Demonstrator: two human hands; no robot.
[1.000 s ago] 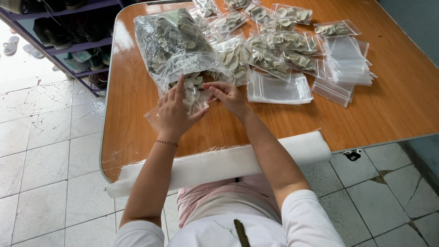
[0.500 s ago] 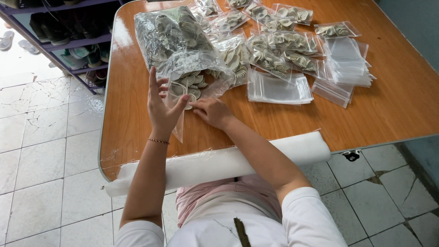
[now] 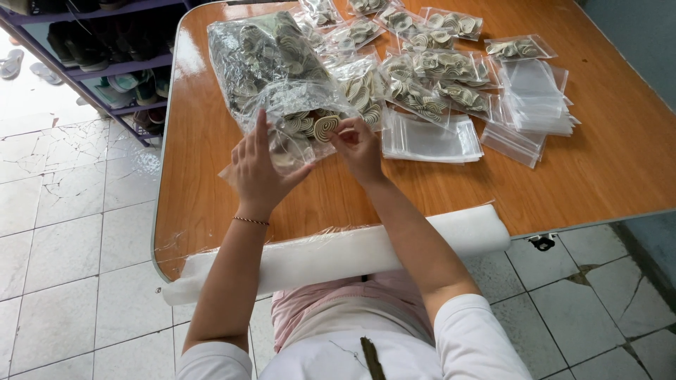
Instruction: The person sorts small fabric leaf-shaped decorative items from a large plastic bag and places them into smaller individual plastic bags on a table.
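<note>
**Coils going into a small clear bag**

Coil point(image 3: 326, 127), pale and spiral-wound, is sitting pinched between the thumb and fingertips of my right hand point(image 3: 358, 146), just at the mouth of the big clear sack point(image 3: 271, 67) lying on the wooden table point(image 3: 605, 169). My right fingers are closing tight around that one coil; the rest of the hand is curling over the tabletop.

My left hand point(image 3: 259, 172) is lifting a small clear bag point(image 3: 292, 151) upright, thumb behind it and fingers spread nearly flat along its near face, index finger pointing up. The grip is loose, more a propping than a clench. The bag is leaning against the spilled coils at the sack's opening.

Beyond the sack, filled packets of coils point(image 3: 422, 84) are lying side by side across the far half of the table. To my right of them, a stack of empty flat bags point(image 3: 535, 98) is resting, and another flat bag point(image 3: 429, 141) is lying just beside my right hand. A white foam roll point(image 3: 394, 243) is running along the near table edge, touching my forearms. A shoe rack point(image 3: 105, 63) is standing on the tiled floor off to my left.
</note>
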